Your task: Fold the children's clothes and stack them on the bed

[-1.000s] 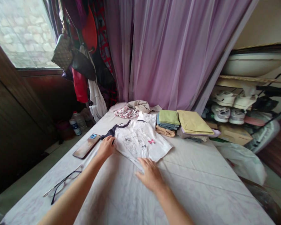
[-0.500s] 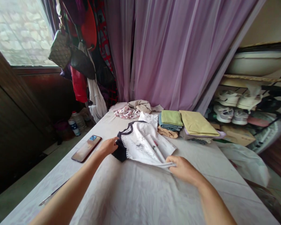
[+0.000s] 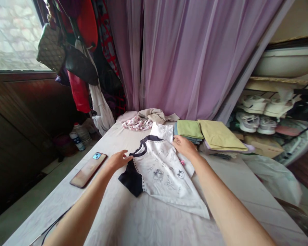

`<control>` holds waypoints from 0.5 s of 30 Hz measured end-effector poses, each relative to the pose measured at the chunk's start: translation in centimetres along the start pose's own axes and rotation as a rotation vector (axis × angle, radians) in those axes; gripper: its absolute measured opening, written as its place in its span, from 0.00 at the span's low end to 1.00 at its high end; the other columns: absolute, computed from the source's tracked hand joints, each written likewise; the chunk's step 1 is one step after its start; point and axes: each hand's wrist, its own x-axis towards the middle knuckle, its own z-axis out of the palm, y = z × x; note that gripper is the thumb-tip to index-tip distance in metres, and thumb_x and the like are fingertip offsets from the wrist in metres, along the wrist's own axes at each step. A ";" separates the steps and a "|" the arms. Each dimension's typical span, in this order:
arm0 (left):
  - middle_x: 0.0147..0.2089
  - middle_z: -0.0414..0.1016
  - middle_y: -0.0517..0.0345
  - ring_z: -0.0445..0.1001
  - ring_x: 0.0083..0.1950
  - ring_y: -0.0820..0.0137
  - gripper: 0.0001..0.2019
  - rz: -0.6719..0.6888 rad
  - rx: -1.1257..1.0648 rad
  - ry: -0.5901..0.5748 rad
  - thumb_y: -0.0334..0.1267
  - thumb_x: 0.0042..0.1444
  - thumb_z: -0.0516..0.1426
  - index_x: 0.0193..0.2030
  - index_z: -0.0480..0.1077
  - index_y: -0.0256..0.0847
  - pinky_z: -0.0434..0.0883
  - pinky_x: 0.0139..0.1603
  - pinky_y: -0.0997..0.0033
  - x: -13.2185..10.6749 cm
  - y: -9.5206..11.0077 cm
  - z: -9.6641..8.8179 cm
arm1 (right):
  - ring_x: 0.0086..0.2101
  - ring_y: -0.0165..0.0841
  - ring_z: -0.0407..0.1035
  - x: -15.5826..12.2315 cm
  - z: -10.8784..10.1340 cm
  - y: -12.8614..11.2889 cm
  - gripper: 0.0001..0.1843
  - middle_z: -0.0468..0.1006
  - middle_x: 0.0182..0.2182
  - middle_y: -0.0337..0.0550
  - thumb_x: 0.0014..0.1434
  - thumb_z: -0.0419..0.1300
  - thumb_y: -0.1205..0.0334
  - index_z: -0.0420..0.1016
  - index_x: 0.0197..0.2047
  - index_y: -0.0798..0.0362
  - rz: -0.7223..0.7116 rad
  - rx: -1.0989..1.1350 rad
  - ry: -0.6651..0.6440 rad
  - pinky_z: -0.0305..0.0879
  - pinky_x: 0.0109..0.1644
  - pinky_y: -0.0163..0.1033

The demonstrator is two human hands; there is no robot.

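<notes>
A white shirt (image 3: 161, 174) with a dark navy collar, a navy sleeve and small printed figures lies spread on the covered table, its hem pointing to the near right. My left hand (image 3: 119, 160) is at the shirt's left shoulder by the collar, thumb and fingers slightly apart. Over the shirt's far side reaches my right hand (image 3: 186, 147), fingers bent and a little apart, tips at the shirt's far edge near the folded pile. Whether those tips touch the fabric is hard to make out.
A phone (image 3: 88, 171) lies on the left of the table (image 3: 133, 222), with a dark cord (image 3: 55, 222) nearer. Behind the shirt are folded green cloth (image 3: 188, 129), folded yellow cloth (image 3: 220, 135) and crumpled clothes (image 3: 137, 123). Shoes (image 3: 256, 119) fill a rack at right.
My right hand has let go of the shirt's hem and moved up to its far side. The shirt now lies flatter, and my left fingers have loosened at the shoulder.
</notes>
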 end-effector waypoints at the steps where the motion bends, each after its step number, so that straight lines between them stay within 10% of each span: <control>1: 0.50 0.80 0.51 0.77 0.50 0.61 0.27 -0.047 -0.014 0.027 0.54 0.58 0.54 0.60 0.68 0.42 0.68 0.43 0.71 0.0 0.2 0.4 | 0.48 0.42 0.71 1.4 1.0 -1.1 0.26 0.77 0.51 0.57 0.62 0.54 0.57 0.68 0.61 0.59 0.008 -0.005 0.011 0.63 0.49 0.41; 8: 0.39 0.80 0.51 0.77 0.41 0.61 0.09 -0.032 0.064 0.027 0.41 0.56 0.55 0.38 0.74 0.42 0.62 0.33 0.71 -1.3 1.0 1.1 | 0.46 0.39 0.73 1.3 4.9 -4.9 0.17 0.81 0.47 0.46 0.56 0.57 0.68 0.81 0.46 0.52 -0.169 -0.060 -0.152 0.63 0.48 0.36; 12: 0.34 0.78 0.54 0.75 0.36 0.65 0.08 -0.057 -0.022 0.044 0.38 0.56 0.52 0.34 0.72 0.41 0.59 0.31 0.71 -3.0 -0.6 0.7 | 0.32 0.32 0.74 -1.3 4.6 -4.6 0.09 0.83 0.31 0.34 0.51 0.61 0.63 0.83 0.34 0.47 -0.397 0.089 -0.567 0.63 0.35 0.32; 15: 0.35 0.79 0.55 0.75 0.37 0.65 0.09 -0.093 -0.100 0.075 0.39 0.57 0.52 0.39 0.72 0.42 0.60 0.32 0.71 -3.8 -1.3 1.2 | 0.35 0.34 0.74 -0.7 4.4 -4.6 0.13 0.83 0.33 0.39 0.57 0.56 0.58 0.83 0.36 0.50 -0.250 0.068 -0.388 0.64 0.38 0.33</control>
